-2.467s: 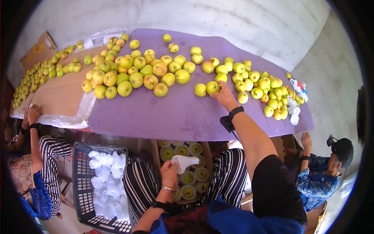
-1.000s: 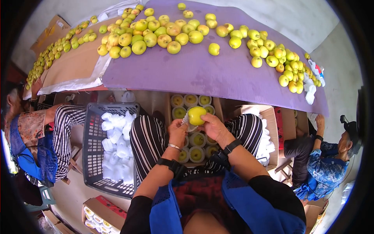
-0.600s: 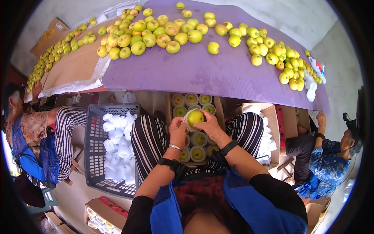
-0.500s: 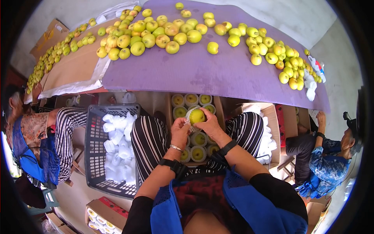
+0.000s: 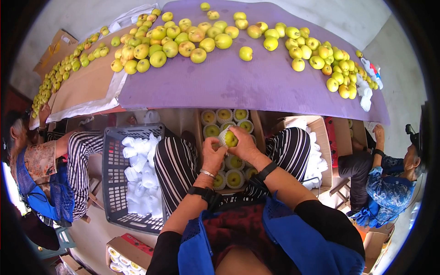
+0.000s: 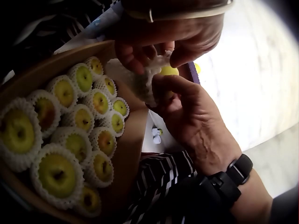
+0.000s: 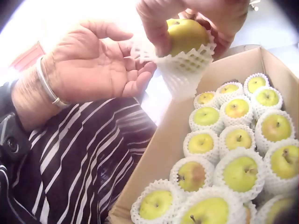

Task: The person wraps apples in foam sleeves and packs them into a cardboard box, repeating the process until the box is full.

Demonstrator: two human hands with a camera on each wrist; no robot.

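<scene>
Above the packing box, my right hand grips a yellow-green apple from its right side. A white foam net sleeve wraps the apple's lower part, its narrow end hanging loose below. My left hand pinches the net's edge between thumb and fingers; in the right wrist view its palm faces that camera. Right under both hands, the cardboard box holds rows of apples in nets, stems up. In the left wrist view the fingers of both hands hide most of the held apple.
Loose apples spread over the purple-covered table ahead. On the left stands a black crate of foam nets; more nets fill a carton on the right. A person sits at each side. Another box of wrapped apples stands behind left.
My right hand has brought the apple from the table to over the box. The net, earlier loose in my left hand, now sits around the apple, which has tilted slightly.
</scene>
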